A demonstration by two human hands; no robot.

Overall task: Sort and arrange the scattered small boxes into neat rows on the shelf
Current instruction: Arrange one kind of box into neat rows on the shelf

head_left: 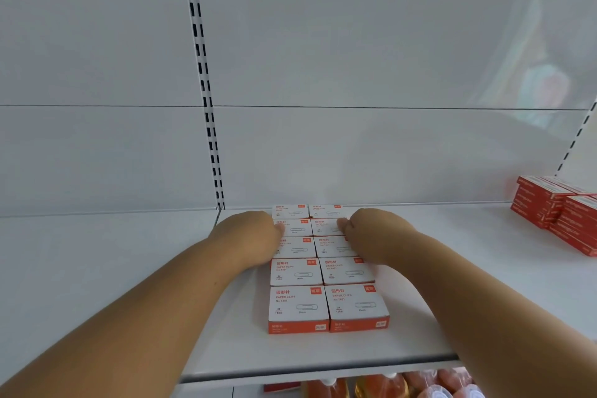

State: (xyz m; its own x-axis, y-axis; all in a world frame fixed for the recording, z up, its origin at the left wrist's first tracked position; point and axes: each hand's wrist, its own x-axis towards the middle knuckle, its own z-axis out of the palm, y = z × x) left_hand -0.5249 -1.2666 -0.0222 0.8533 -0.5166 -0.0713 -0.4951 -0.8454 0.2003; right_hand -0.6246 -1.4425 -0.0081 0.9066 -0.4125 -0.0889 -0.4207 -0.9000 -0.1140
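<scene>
Several white-and-orange paper clip boxes (326, 287) lie flat in two neat columns running from the shelf's front toward its back wall. My left hand (255, 233) rests against the left side of the left column near the back, fingertips on a box (295, 226) in the second row from the back. My right hand (371, 229) lies against the right column, fingers curled at a box (324, 225) in the same row. Parts of the third-row boxes are hidden under both hands.
The white shelf (452, 317) has bare surface left and right of the columns. A stack of red boxes (555, 213) sits at the far right. A slotted upright (206, 90) runs up the back wall. Orange-packaged goods (387, 386) show on the shelf below.
</scene>
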